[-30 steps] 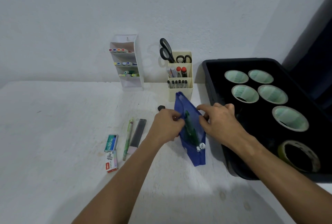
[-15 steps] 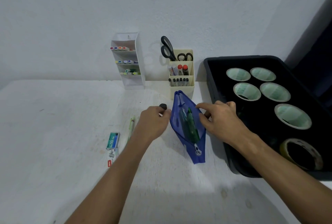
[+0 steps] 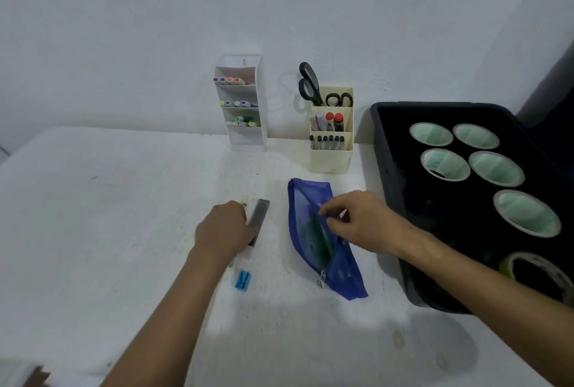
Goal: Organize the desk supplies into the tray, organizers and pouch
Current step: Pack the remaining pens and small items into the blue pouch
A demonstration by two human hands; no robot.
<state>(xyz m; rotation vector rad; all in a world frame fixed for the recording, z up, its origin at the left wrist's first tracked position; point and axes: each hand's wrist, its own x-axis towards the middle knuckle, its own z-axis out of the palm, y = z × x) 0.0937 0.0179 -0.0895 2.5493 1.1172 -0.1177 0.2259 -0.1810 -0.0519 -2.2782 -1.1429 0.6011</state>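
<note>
A blue mesh pouch (image 3: pixel 338 275) lies unzipped on the white desk (image 3: pixel 108 216), with green pens inside. My right hand (image 3: pixel 363 222) pinches its upper edge and holds the mouth apart. My left hand (image 3: pixel 223 228) is curled down over a green pen and the left edge of a flat grey case (image 3: pixel 261 212). What its fingers grip is hidden. A small blue item (image 3: pixel 243 280) lies just below that hand. At the right, a black tray (image 3: pixel 388 169) holds several tape rolls (image 3: pixel 445 164).
A white tiered organizer (image 3: pixel 242 104) with markers and a cream organizer (image 3: pixel 330 160) with scissors (image 3: pixel 309 85) and pens stand against the back wall. The tray's left wall rises close to the pouch. My right forearm crosses the tray's near corner.
My left hand has left the pouch, passed a small black cap, and come down on the pen and grey case. My right hand stays on the pouch edge. The view has shifted.
</note>
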